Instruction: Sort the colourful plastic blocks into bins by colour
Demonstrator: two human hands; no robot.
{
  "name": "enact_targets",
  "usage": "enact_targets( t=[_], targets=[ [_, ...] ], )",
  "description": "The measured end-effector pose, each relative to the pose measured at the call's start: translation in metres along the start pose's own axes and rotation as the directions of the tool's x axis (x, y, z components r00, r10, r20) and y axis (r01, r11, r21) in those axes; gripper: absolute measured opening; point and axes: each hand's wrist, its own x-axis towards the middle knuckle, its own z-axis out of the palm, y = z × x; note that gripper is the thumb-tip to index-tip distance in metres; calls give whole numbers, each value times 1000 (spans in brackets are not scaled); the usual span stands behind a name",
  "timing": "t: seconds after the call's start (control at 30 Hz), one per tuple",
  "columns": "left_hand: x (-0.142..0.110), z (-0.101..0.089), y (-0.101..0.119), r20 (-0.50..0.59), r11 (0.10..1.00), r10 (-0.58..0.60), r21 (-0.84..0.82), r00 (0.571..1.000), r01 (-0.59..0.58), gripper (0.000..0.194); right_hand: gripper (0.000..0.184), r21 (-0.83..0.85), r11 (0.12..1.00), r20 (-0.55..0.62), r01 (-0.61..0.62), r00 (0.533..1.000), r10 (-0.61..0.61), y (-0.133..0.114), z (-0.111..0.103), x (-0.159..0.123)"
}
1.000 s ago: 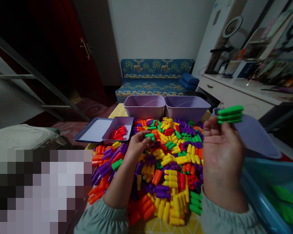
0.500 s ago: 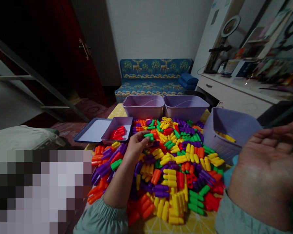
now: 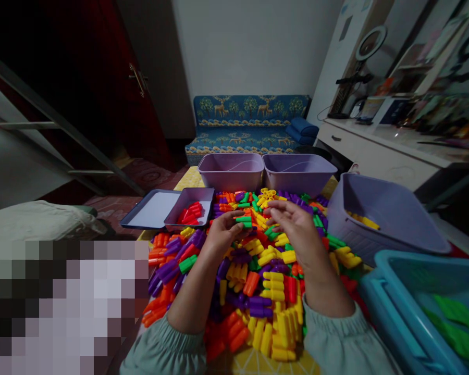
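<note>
My left hand (image 3: pixel 222 232) pinches a green toy building block (image 3: pixel 244 222), made of rounded plastic tubes, between thumb and fingers above the pile. Facing it from the right, my right hand (image 3: pixel 293 224) hovers over the blocks with its fingers apart and nothing in them. Beneath both hands spreads a heap of similar blocks (image 3: pixel 273 284) in yellow, purple, orange, red and green. Close to my left wrist stands a shallow tray (image 3: pixel 171 227) with red blocks inside.
Two purple bins (image 3: pixel 230 179) stand side by side at the back. Another purple bin (image 3: pixel 352 229) on the right holds yellow blocks. In front of it, a blue bin (image 3: pixel 398 307) contains green blocks. A flat lid (image 3: pixel 150 208) lies left of the tray. Beyond is a blue patterned sofa (image 3: pixel 242 133).
My right hand has swung left from beside the right-hand bins to over the pile, bringing the blue bin into sight. My left hand stays nearly in place with the green block.
</note>
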Motion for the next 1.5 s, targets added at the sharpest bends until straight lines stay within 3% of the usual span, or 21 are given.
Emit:
enact_targets(
  t=[0.1,0.2,0.37,0.5,0.6,0.7,0.77,0.83,1.0,1.13,1.27,1.5],
  targets=[
    [-5,2,7,37,999,-12,51,999,10,55,42,-250,965,135,76,990,-43,21,16,-1],
    [-8,5,12,41,996,-15,91,999,11,53,40,-382,909,216,168,972,-89,31,22,-3],
    [-8,6,9,59,985,-35,173,998,25,49,30,-512,840,201,182,976,-89,32,26,-5],
    [-8,5,5,78,954,36,294,996,-57,38,25,-491,852,234,183,970,-73,34,25,-4],
    [-9,2,7,50,825,206,528,977,-201,27,23,-471,860,196,195,974,-113,39,19,0],
    [-8,-3,8,80,554,406,770,910,-315,20,25,-573,805,73,152,988,-134,41,10,5],
    [-7,-6,7,154,386,445,856,882,-344,28,27,-662,740,27,116,991,-131,41,3,7],
    [-6,-7,4,235,286,418,883,878,-372,38,31,-724,683,-6,94,990,-143,40,-3,9],
    [-8,-5,0,297,207,348,901,889,-382,51,49,-779,611,-48,141,958,-282,40,-7,10],
    [-12,-3,3,297,137,294,927,908,-348,59,30,-754,634,101,169,985,-142,40,0,7],
    [-16,1,8,304,43,198,947,932,-319,49,34,-799,555,250,233,967,-47,43,10,2],
    [-21,6,6,311,-6,142,950,940,-313,53,35,-826,519,255,219,967,-3,48,16,1]
  ],
)
